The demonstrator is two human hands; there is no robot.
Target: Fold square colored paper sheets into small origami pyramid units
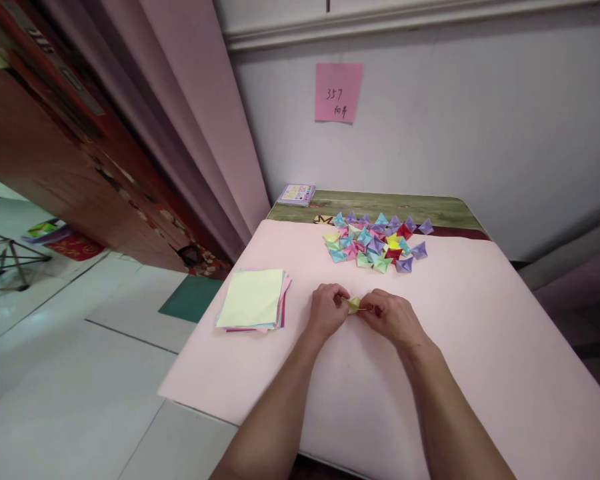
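Observation:
A small folded yellow paper piece (354,305) sits just above the pink table cover (480,373), pinched between both my hands. My left hand (326,309) grips its left side with curled fingers. My right hand (391,315) grips its right side, fingers closed. Beyond them lies a pile of several folded paper pieces (377,241) in purple, blue, green, pink, red and yellow. To the left rests a stack of square coloured paper sheets (253,299) with a pale yellow sheet on top.
A small printed paper pack (297,194) lies at the table's far left corner on the green tabletop (430,207). A pink note (338,92) is stuck on the wall behind. Pink curtain (190,120) and a red door (55,153) stand left; tiled floor below.

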